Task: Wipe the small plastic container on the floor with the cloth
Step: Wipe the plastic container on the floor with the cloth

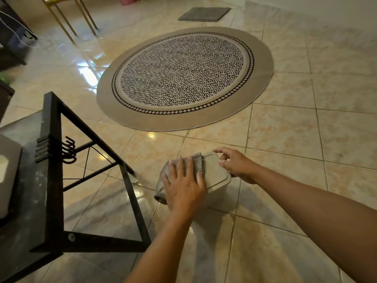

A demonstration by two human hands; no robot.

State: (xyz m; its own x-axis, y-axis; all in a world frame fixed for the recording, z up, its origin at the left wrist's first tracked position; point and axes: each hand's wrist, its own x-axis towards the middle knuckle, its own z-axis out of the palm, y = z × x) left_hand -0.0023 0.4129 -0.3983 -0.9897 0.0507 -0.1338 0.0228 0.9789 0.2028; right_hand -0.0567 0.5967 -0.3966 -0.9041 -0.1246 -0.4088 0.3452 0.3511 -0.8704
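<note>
A small beige plastic container (pixel 216 173) with a lid stands on the tiled floor in the lower middle of the view. A grey folded cloth (pixel 196 162) lies over its left side and hangs down toward the floor. My left hand (pixel 183 184) presses flat on the cloth, fingers spread, pinning it against the container's lid. My right hand (pixel 234 163) grips the container's far right edge with thumb and fingers. The container's left half is hidden under the cloth and my left hand.
A black metal-framed table (pixel 53 180) with hooks stands close on the left. A round patterned rug (pixel 183 76) lies beyond the container. A grey mat (pixel 204 14) and wooden chair legs (pixel 69 19) are farther back.
</note>
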